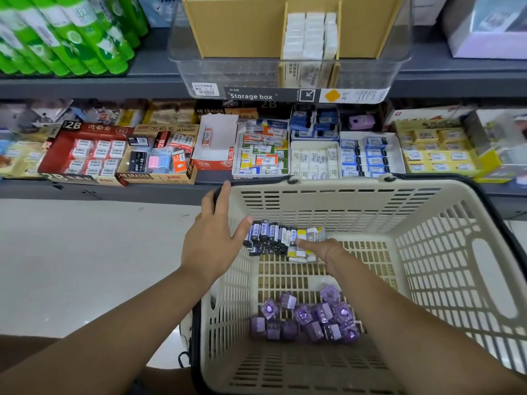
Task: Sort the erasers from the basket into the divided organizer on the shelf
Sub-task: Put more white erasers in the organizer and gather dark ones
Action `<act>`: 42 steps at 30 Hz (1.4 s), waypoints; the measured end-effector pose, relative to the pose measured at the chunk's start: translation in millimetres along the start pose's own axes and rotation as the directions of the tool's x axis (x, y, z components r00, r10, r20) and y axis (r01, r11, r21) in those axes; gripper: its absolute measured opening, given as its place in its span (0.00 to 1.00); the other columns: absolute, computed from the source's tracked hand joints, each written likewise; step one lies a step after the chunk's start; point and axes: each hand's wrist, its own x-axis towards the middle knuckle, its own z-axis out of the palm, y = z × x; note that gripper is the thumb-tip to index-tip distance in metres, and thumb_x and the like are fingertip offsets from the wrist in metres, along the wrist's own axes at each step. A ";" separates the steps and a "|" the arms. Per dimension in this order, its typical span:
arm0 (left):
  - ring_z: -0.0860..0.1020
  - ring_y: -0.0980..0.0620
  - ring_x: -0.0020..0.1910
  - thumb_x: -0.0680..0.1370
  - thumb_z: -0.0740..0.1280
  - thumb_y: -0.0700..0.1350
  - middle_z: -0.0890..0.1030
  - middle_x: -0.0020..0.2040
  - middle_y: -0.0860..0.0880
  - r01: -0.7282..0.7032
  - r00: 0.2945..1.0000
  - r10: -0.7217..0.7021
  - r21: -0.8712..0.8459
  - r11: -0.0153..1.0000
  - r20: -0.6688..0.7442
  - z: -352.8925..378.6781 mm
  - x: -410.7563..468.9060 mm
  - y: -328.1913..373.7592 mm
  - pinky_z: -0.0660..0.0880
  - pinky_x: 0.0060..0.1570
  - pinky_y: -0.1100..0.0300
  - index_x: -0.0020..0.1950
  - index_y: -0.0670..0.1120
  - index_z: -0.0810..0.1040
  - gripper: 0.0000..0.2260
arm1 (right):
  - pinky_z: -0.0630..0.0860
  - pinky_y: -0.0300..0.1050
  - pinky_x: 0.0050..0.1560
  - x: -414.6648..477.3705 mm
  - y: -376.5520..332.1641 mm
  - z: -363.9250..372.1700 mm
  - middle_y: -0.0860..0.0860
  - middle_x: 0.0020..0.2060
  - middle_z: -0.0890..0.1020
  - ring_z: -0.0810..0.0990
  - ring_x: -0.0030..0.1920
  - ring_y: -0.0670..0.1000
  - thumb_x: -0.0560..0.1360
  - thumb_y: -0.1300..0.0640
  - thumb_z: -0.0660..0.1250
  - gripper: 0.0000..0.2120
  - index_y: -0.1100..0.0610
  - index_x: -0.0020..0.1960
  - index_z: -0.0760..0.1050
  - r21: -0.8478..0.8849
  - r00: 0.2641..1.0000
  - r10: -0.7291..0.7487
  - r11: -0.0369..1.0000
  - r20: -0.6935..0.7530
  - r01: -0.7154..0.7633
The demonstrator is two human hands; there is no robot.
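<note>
A beige basket (422, 252) stands in front of the shelves. At its far end is a tight row of blue-and-black erasers (268, 238) that ends in yellow-and-white ones (306, 246). My left hand (214, 243) has straight fingers over the basket's left rim, and its thumb presses the row's left end. My right hand (325, 250) grips the right end, thumb across the front and other fingers hidden behind. Several purple erasers (310, 317) lie loose at the near end. The divided organizer (228, 32) is on the upper shelf, with white erasers (310, 35) in its narrow middle compartment.
The organizer sits in a clear storage box (285, 78) that overhangs the shelf edge. Below it, a lower shelf carries several open eraser cartons (159, 155). Green tubes (71, 35) fill the upper left. Pale floor (85, 260) lies left of the basket.
</note>
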 end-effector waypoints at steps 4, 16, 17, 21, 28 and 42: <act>0.76 0.45 0.59 0.79 0.55 0.62 0.56 0.76 0.50 -0.004 1.000 0.004 0.003 1.000 0.002 0.5 0.3 -0.8 0.75 0.49 0.53 0.78 0.54 0.45 0.33 | 0.64 0.53 0.68 -3.5 -1.2 5.0 0.61 0.72 0.65 0.65 0.71 0.60 0.69 0.52 0.76 0.42 0.67 0.73 0.59 0.088 1.000 0.006 0.996 0.003 -0.006; 0.64 0.43 0.72 0.79 0.54 0.62 0.56 0.77 0.45 -0.013 1.000 0.011 0.071 0.997 0.020 5.5 4.0 -4.5 0.67 0.65 0.49 0.79 0.51 0.48 0.33 | 0.72 0.49 0.61 -38.8 -9.6 -29.9 0.57 0.61 0.73 0.71 0.63 0.56 0.72 0.53 0.73 0.27 0.62 0.65 0.69 0.202 0.996 -0.088 0.976 -0.003 0.086; 0.59 0.43 0.74 0.79 0.53 0.62 0.55 0.78 0.44 -0.040 0.999 0.042 0.123 0.992 -0.007 4.6 3.4 -2.6 0.60 0.71 0.48 0.79 0.49 0.50 0.32 | 0.74 0.49 0.60 -46.6 -14.2 -36.0 0.56 0.61 0.73 0.72 0.61 0.56 0.72 0.53 0.73 0.25 0.62 0.64 0.69 0.201 0.994 -0.110 0.974 0.013 0.105; 0.46 0.49 0.77 0.80 0.55 0.63 0.47 0.79 0.50 -0.070 0.998 0.069 -0.140 0.988 -0.011 -5.5 -1.3 40.4 0.45 0.75 0.49 0.78 0.52 0.53 0.31 | 0.75 0.43 0.48 -92.0 -36.9 -48.9 0.54 0.64 0.74 0.73 0.58 0.52 0.69 0.49 0.74 0.30 0.61 0.66 0.70 0.211 0.968 -0.212 0.961 0.136 0.181; 0.80 0.49 0.57 0.72 0.60 0.69 0.81 0.60 0.47 0.631 0.776 0.062 -0.773 -0.069 0.628 -61.5 2.8 139.8 0.68 0.67 0.43 0.63 0.49 0.78 0.30 | 0.76 0.53 0.59 -194.5 -92.0 -46.2 0.53 0.55 0.83 0.81 0.57 0.53 0.72 0.48 0.69 0.21 0.56 0.62 0.74 0.418 0.737 -0.607 0.777 0.296 0.471; 0.84 0.50 0.42 0.67 0.69 0.52 0.85 0.46 0.45 0.494 0.860 0.245 -0.851 -0.178 0.448 -119.6 14.8 170.1 0.80 0.42 0.54 0.53 0.45 0.79 0.19 | 0.61 0.48 0.70 -235.7 -131.8 -51.4 0.49 0.58 0.74 0.68 0.65 0.48 0.82 0.47 0.49 0.17 0.50 0.62 0.73 -0.015 0.475 -0.855 0.489 -0.208 0.872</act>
